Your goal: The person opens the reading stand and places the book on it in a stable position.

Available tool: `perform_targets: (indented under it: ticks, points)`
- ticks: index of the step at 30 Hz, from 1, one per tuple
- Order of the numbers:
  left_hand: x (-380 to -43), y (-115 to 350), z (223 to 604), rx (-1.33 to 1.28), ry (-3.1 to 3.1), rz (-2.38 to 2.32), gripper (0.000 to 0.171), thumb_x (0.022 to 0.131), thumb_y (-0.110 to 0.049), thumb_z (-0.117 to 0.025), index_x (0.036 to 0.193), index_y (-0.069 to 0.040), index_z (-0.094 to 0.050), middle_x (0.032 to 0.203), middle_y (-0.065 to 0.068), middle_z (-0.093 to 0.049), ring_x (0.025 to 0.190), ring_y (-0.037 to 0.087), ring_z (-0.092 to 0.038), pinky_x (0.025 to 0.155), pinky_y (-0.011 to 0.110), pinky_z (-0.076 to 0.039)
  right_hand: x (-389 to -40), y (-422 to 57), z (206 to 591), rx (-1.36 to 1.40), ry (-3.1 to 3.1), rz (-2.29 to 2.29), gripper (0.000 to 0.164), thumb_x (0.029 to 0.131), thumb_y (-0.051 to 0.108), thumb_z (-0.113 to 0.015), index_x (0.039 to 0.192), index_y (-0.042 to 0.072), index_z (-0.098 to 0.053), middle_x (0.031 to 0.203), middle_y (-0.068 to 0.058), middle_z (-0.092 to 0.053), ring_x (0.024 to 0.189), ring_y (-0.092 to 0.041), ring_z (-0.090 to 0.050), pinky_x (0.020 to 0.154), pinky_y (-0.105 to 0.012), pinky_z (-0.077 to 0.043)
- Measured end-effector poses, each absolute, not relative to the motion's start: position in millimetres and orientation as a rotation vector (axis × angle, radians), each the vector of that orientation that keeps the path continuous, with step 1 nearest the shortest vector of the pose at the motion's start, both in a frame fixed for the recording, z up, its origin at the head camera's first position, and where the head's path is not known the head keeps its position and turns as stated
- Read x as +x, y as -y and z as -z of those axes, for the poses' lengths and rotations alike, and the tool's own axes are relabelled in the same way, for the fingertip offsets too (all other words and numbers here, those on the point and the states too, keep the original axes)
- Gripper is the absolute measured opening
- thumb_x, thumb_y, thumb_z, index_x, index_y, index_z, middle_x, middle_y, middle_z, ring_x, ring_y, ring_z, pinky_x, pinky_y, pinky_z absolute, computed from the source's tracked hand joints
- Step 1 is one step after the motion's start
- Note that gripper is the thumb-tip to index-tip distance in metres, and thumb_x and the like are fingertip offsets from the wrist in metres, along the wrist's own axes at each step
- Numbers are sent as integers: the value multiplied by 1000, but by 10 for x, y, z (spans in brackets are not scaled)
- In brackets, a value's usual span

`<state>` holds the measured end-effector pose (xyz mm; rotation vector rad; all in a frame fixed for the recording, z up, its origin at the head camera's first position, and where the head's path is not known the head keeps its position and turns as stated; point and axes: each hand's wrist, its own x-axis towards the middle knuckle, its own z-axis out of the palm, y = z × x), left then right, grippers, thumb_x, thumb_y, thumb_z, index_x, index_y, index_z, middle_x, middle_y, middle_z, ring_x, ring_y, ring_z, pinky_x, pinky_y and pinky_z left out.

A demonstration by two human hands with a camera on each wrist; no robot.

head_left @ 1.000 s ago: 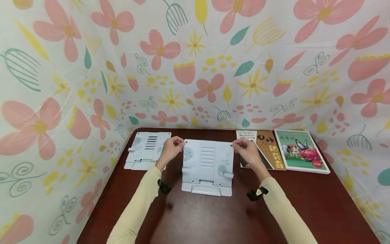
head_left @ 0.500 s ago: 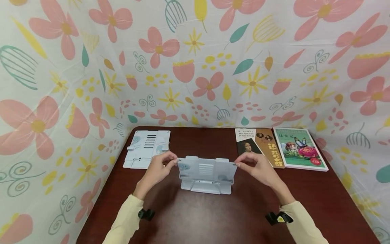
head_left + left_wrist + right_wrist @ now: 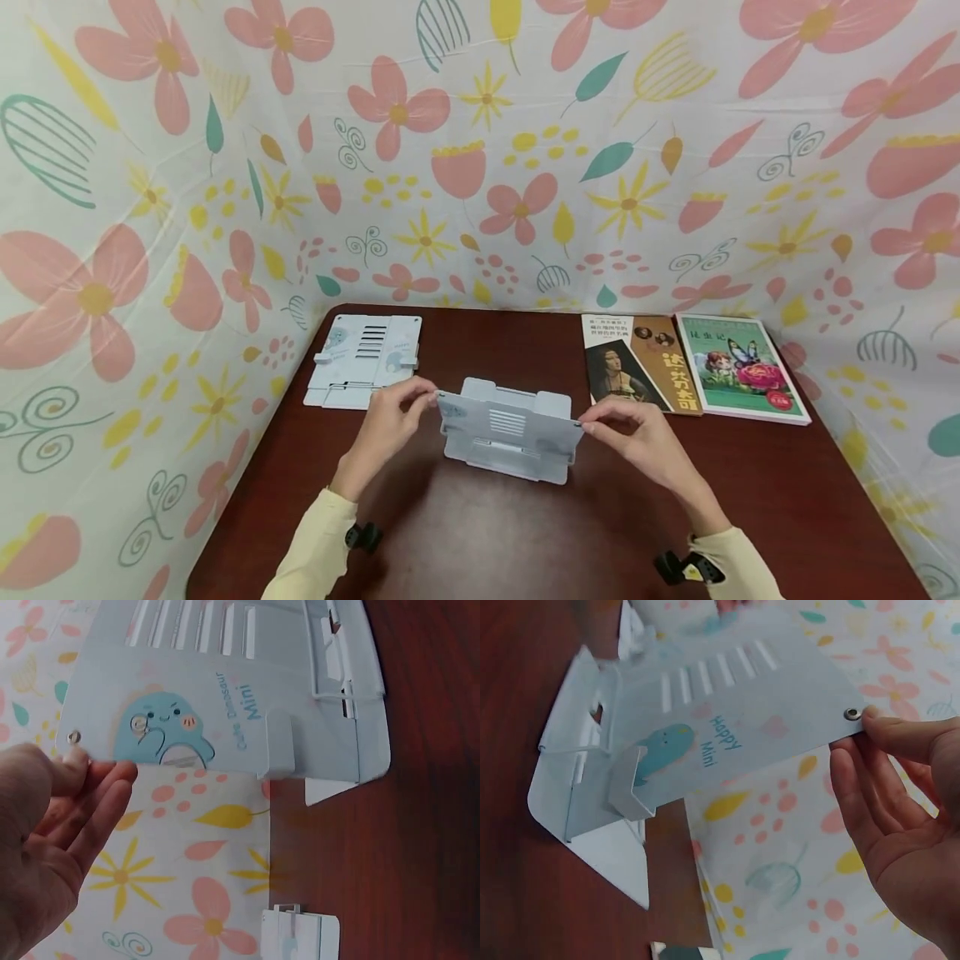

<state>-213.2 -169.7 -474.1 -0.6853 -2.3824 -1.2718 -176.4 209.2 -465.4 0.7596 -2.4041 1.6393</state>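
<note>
A pale blue-grey book stand with slots and dinosaur prints stands unfolded on the table, its front panel raised and a back part showing behind it. My left hand pinches the panel's upper left corner between thumb and fingers. At the upper right corner my right hand pinches the edge beside a metal eyelet. In the left wrist view, the left hand grips next to a blue dinosaur print and a small side clip. The right wrist view has the right hand at the opposite corner, and the stand's base on the tabletop.
A second, similar book stand lies flat at the back left of the dark red-brown table. Two books, one brown and white and one green, lie at the back right. A flower-printed cloth hangs behind the table.
Both hands moved towards the body, tilting the stand's panel up from its earlier, flatter-looking pose. In the last half second the stand turned slightly, its right side coming nearer, and its back part shows more.
</note>
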Motion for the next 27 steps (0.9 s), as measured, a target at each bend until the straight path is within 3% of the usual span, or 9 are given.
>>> perform_targets:
  ticks: [5, 9, 16, 21, 27]
  points:
    - [-2432, 1600, 4743, -544, 2328, 1268, 8, 95, -3, -69, 96, -6, -76, 88, 9, -78, 77, 18, -76, 67, 23, -60, -1689, -1872, 4734, 891, 2280, -1770, 18, 85, -7, -76, 93, 9, -78, 93, -7, -74, 90, -12, -68, 75, -22, -57]
    - [-2693, 1468, 4747, -454, 2343, 1294, 10, 95, -3, -69, 100, -5, -77, 94, 10, -79, 82, 21, -77, 69, 25, -61, -1646, -1578, 4765, 973, 2220, -1885, 10, 84, -3, -78, 89, 6, -77, 89, -8, -73, 88, -10, -68, 72, -24, -58]
    - [-3058, 1118, 4693, -506, 2458, 1259, 15, 100, -10, -64, 109, -9, -76, 101, 8, -78, 92, 21, -75, 72, 30, -57, -1694, -1003, 4780, 1088, 2136, -1862, 10, 83, 6, -83, 82, 12, -76, 83, -2, -72, 80, -13, -68, 74, -26, -59]
    - [-3125, 988, 4661, -531, 2520, 1250, 16, 101, -10, -61, 109, -9, -75, 102, 8, -77, 94, 23, -74, 70, 30, -51, -1700, -793, 4764, 1095, 2121, -1745, 11, 84, 11, -83, 84, 18, -75, 83, 2, -72, 80, -12, -68, 75, -25, -59]
    - [-3104, 971, 4640, -527, 2544, 1305, 21, 104, -19, -57, 114, -12, -74, 105, 6, -76, 89, 21, -71, 71, 31, -51, -1648, -793, 4763, 1048, 2126, -1743, 10, 84, 6, -82, 87, 13, -77, 84, 1, -72, 80, -11, -69, 74, -26, -59]
